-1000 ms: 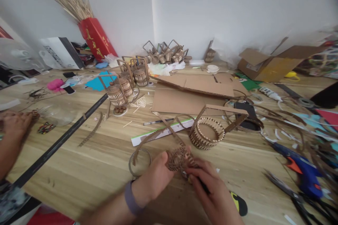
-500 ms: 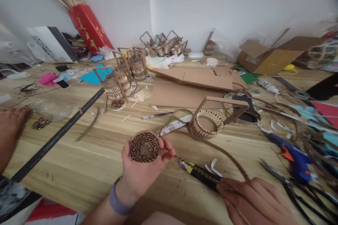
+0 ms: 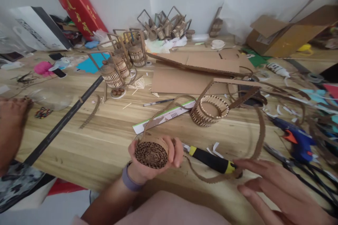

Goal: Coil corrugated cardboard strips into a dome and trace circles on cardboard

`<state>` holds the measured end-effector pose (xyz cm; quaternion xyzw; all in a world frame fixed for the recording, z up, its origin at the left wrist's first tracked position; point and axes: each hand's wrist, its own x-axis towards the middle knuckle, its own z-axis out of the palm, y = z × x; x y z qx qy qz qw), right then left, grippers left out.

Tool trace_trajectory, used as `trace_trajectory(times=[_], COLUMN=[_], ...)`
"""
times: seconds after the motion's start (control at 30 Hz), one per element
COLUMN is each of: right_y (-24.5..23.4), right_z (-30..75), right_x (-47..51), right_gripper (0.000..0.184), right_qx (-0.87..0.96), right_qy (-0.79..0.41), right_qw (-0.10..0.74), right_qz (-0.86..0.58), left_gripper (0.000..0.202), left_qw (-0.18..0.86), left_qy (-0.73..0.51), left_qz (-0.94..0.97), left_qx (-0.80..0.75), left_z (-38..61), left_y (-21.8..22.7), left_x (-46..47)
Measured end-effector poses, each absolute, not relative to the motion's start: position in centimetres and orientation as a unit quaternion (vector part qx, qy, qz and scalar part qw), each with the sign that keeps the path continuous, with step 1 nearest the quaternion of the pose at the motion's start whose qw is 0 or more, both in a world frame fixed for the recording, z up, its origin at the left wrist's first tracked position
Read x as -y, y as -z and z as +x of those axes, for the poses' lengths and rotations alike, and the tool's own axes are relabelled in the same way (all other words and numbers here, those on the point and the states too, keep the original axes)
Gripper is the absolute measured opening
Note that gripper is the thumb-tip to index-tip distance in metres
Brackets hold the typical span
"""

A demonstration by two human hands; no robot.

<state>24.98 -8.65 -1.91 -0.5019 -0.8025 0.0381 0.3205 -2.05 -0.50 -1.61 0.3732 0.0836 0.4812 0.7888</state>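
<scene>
My left hand (image 3: 155, 154) is closed around a round coil of corrugated cardboard strip (image 3: 151, 154), its ridged face turned up towards me. From the coil a loose cardboard strip (image 3: 204, 178) sags to the right and curves up past my right hand. My right hand (image 3: 274, 186) is open, thumb and index finger apart, with the strip passing close to the fingertips. Under the strip lies a utility knife (image 3: 211, 160) with a black and yellow handle. A small basket of light and dark slats with a tall handle (image 3: 208, 110) stands beyond.
To the right lie a blue glue gun (image 3: 295, 137) and black-handled scissors (image 3: 298, 172). Cardboard sheets (image 3: 185, 81), a pen (image 3: 158, 102) and several finished baskets (image 3: 112, 75) are farther back. Another person's hand (image 3: 12, 123) rests at the left, near a long black strip (image 3: 66, 119).
The strip was stretched straight between my hands and now hangs slack. My right hand's fingers have spread from a pinch on it. My left hand has tilted the coil and moved slightly right.
</scene>
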Motion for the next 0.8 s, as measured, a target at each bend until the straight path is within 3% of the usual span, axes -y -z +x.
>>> trace_trajectory(times=[0.1, 0.37, 0.73, 0.8], right_y=[0.1, 0.3, 1.4, 1.9], right_z=[20.8, 15.1, 15.2, 15.7], right_x=[7.7, 4.8, 4.1, 4.0], right_gripper=[0.012, 0.017, 0.011, 0.008], right_qx=[0.766, 0.695, 0.612, 0.572], right_qy=[-0.066, -0.278, -0.442, -0.471], right_qw=[0.372, 0.417, 0.379, 0.408], right_qz=[-0.520, -0.516, -0.536, -0.533], left_gripper=[0.072, 0.075, 0.074, 0.075], left_qw=[0.772, 0.772, 0.723, 0.729], left_qy=[-0.476, -0.448, -0.328, -0.322], left_qz=[0.404, 0.424, 0.570, 0.563], left_qx=[-0.122, -0.156, -0.212, -0.218], left_z=[-1.4, -1.5, -1.6, -1.7], left_y=[1.6, 2.3, 0.7, 0.3], left_x=[0.7, 1.3, 0.9, 0.8])
